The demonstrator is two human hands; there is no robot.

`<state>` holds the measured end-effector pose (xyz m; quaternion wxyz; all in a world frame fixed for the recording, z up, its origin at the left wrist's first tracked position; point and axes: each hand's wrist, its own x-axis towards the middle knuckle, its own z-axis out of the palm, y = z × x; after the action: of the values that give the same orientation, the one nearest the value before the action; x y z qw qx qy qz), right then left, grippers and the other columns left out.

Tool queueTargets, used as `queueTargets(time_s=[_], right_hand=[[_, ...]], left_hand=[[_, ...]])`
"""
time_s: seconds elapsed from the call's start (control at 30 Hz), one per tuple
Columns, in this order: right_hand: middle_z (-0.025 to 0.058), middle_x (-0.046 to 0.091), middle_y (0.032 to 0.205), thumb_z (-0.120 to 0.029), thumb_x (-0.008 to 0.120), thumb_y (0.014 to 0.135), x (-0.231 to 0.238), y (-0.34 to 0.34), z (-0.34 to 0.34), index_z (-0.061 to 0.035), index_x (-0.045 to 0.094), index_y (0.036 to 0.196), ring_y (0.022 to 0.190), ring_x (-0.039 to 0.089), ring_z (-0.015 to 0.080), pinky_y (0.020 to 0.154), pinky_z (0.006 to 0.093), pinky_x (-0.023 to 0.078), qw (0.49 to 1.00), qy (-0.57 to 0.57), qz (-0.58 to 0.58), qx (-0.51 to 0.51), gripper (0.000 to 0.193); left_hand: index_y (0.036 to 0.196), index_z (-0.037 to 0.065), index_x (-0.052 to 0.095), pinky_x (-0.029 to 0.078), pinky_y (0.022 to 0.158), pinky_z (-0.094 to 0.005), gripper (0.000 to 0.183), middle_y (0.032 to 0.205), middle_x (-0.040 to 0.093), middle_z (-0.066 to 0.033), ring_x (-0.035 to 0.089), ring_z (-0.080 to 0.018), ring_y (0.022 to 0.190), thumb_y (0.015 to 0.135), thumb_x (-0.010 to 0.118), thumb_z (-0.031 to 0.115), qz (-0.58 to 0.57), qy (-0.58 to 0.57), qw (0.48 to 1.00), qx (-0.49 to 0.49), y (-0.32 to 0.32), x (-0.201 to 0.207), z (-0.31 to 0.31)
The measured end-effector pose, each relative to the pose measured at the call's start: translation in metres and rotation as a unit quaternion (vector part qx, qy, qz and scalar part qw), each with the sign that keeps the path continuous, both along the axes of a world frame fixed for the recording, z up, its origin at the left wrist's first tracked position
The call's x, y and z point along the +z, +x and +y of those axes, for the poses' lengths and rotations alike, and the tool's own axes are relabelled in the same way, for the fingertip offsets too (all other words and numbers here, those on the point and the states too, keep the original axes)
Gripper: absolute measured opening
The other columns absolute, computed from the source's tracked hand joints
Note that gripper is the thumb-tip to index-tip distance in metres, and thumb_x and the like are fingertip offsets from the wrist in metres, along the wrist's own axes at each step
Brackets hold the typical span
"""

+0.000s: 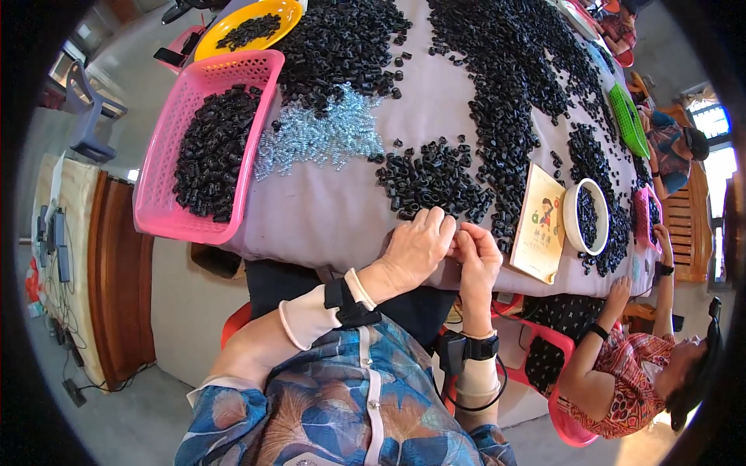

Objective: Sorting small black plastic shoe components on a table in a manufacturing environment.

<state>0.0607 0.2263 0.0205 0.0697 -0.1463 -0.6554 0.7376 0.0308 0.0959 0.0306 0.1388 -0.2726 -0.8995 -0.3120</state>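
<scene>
My left hand (417,245) and my right hand (476,255) meet at the near edge of the cloth-covered table. Both are closed, fingertips pinched close together; whatever lies between them is too small or hidden to name. Just beyond the knuckles lies a pile of small black plastic parts (431,177). Left of that pile spreads a heap of small shiny pale-blue coils (322,128) that look like springs. A pink plastic basket (148,190) full of larger-looking black parts stands at the table's left edge.
Right of my hands lie a booklet (540,225) and a round white container (571,225) holding dark pieces. More black parts (497,70) cover much of the table. A yellow plate (291,15) sits far left. Beside me on the right sits a person (622,357) reaching toward a pink basket (642,221).
</scene>
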Motion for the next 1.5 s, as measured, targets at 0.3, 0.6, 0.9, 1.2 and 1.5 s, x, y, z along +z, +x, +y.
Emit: queueTargets(time_s=[0.3, 0.6, 0.9, 1.2, 1.5], right_hand=[[0.0042, 0.063, 0.078, -0.001, 0.058, 0.086, 0.011, -0.003, -0.013, 0.0007, 0.062, 0.095, 0.068, 0.060, 0.0088, 0.063, 0.0210, 0.051, 0.999, 0.000, -0.033, -0.012, 0.010], [0.0059, 0.065, 0.084, -0.001, 0.058, 0.085, 0.034, -0.015, -0.064, 0.0012, 0.063, 0.098, 0.072, 0.060, 0.0090, 0.070, 0.0220, 0.050, 0.994, 0.007, 0.033, 0.103, 0.014], [0.0024, 0.063, 0.082, 0.000, 0.059, 0.084, 0.034, -0.017, -0.075, 0.0008, 0.064, 0.097, 0.070, 0.057, 0.0073, 0.064, 0.0205, 0.048, 0.995, 0.037, 0.043, 0.085, 0.014], [0.0012, 0.060, 0.082, 0.002, 0.060, 0.083, 0.033, -0.019, -0.076, 0.0008, 0.063, 0.093, 0.068, 0.055, 0.0061, 0.062, 0.0194, 0.047, 0.988, 0.081, 0.041, 0.124, 0.011], [0.0016, 0.060, 0.083, 0.002, 0.061, 0.081, 0.034, -0.020, -0.075, 0.0001, 0.063, 0.090, 0.068, 0.055, 0.0061, 0.062, 0.0191, 0.046, 0.985, 0.090, 0.029, 0.142, 0.009]], left_hand=[[0.094, 0.004, 0.056, 0.045, 0.064, -0.0272, 0.021, 0.087, 0.050, -0.0062, 0.052, -0.0170, 0.075, 0.075, 0.061, -0.001, -0.147, 0.253, 0.956, 0.005, -0.003, 0.009, -0.054], [0.096, 0.004, 0.058, 0.043, 0.063, -0.0167, 0.017, 0.083, 0.056, 0.0030, 0.050, -0.0029, 0.070, 0.081, 0.063, 0.000, -0.355, 0.429, 0.830, 0.013, -0.005, 0.002, -0.084], [0.100, -0.001, 0.061, 0.049, 0.070, -0.0197, 0.021, 0.088, 0.063, -0.0028, 0.059, -0.0073, 0.077, 0.080, 0.065, 0.000, -0.346, 0.426, 0.836, -0.005, -0.004, 0.007, -0.091], [0.098, -0.004, 0.061, 0.051, 0.070, -0.0214, 0.020, 0.087, 0.065, -0.0072, 0.063, -0.0104, 0.079, 0.079, 0.066, 0.000, -0.410, 0.442, 0.798, 0.005, -0.003, 0.009, -0.091], [0.095, -0.002, 0.063, 0.049, 0.061, -0.0188, 0.017, 0.081, 0.065, -0.0036, 0.061, -0.0067, 0.071, 0.079, 0.067, 0.002, -0.390, 0.427, 0.816, -0.007, -0.007, 0.004, -0.095]])
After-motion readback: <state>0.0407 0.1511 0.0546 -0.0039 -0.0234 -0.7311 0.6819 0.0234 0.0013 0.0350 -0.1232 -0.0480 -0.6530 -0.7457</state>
